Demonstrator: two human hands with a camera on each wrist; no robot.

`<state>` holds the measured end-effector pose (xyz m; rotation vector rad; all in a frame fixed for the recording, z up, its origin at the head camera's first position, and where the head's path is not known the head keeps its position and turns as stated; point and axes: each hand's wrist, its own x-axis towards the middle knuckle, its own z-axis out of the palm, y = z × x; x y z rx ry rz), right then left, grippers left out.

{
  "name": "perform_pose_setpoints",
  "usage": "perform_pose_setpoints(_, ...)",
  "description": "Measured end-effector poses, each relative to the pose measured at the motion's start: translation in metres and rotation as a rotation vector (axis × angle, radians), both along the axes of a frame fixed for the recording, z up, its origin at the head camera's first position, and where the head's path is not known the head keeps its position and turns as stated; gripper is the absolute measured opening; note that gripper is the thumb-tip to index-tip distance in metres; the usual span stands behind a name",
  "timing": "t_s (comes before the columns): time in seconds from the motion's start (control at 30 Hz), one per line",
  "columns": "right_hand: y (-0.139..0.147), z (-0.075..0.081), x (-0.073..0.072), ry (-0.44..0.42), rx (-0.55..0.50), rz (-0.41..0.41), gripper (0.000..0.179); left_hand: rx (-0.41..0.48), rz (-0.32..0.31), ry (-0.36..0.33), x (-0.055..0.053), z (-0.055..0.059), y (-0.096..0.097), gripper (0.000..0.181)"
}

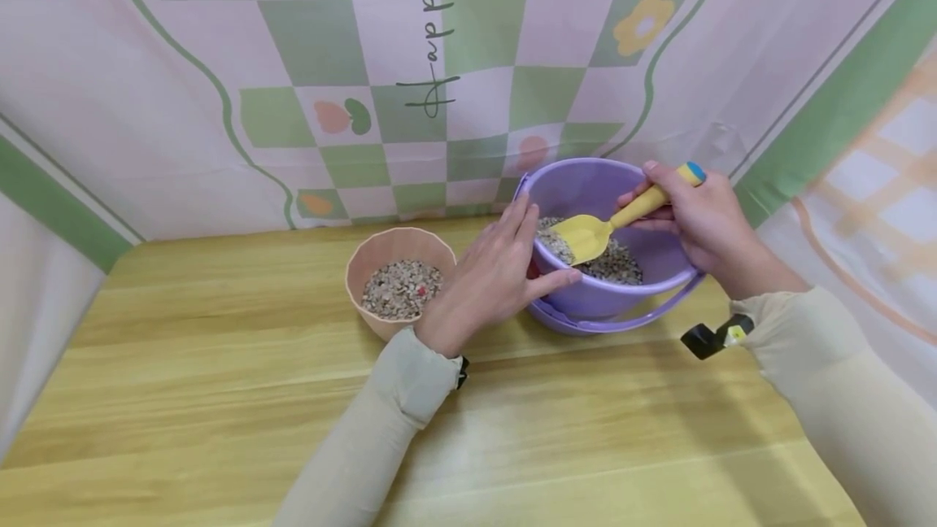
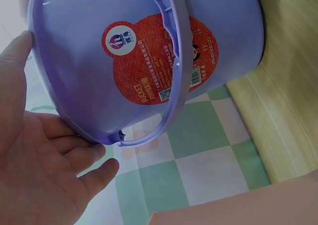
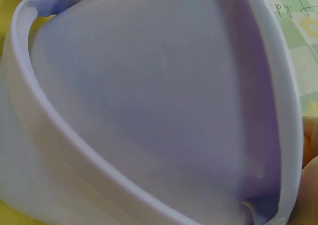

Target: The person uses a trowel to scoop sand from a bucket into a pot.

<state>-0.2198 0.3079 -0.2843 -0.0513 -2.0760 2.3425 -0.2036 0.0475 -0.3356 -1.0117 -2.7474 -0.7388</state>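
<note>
My right hand (image 1: 706,218) grips the handle of a yellow toy shovel (image 1: 644,206) over the mouth of a purple bucket (image 1: 586,177). Grainy, gravel-like bits (image 1: 552,242) lie on the shovel's blade, and more of this gravel (image 1: 618,263) is inside the bucket below. Fingers fairly straight, my left hand (image 1: 494,267) rests against the bucket's left rim, its thumb along the front edge. In the left wrist view, the left hand (image 2: 44,155) touches the rim beside a red label (image 2: 149,61). The right wrist view is mostly bucket wall (image 3: 149,96), with a bit of the right hand (image 3: 308,195) at its edge.
A peach-coloured pot (image 1: 359,267) holding similar gravel with a small red piece stands left of the bucket, partly behind my left wrist. The bucket's handle (image 1: 644,320) hangs down in front. Behind the wooden table (image 1: 220,397) hangs a checked cloth (image 1: 315,39).
</note>
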Motion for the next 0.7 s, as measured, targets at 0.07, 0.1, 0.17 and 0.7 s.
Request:
perform_pose_setpoints(0.07, -0.0001, 0.0004, 0.0001, -0.004, -0.004, 0.004, 0.031, -0.002, -0.001, 0.001, -0.0004, 0.0000, -0.0004, 0.104)
perform_pose_setpoints(0.1, -0.0001, 0.0005, 0.0001, -0.006, -0.003, 0.005, 0.031, -0.004, -0.001, 0.001, -0.0003, 0.0001, -0.0006, 0.104)
perform_pose_setpoints(0.17, -0.0003, 0.0009, 0.0003, -0.008, -0.003, 0.006, 0.032, -0.006, 0.000, -0.005, -0.0005, 0.0001, -0.0009, 0.104)
perform_pose_setpoints(0.7, 0.0047, 0.0005, 0.0001, -0.018, -0.106, 0.067, 0.030, 0.006, 0.005, -0.004, -0.0003, -0.0010, -0.0016, 0.103)
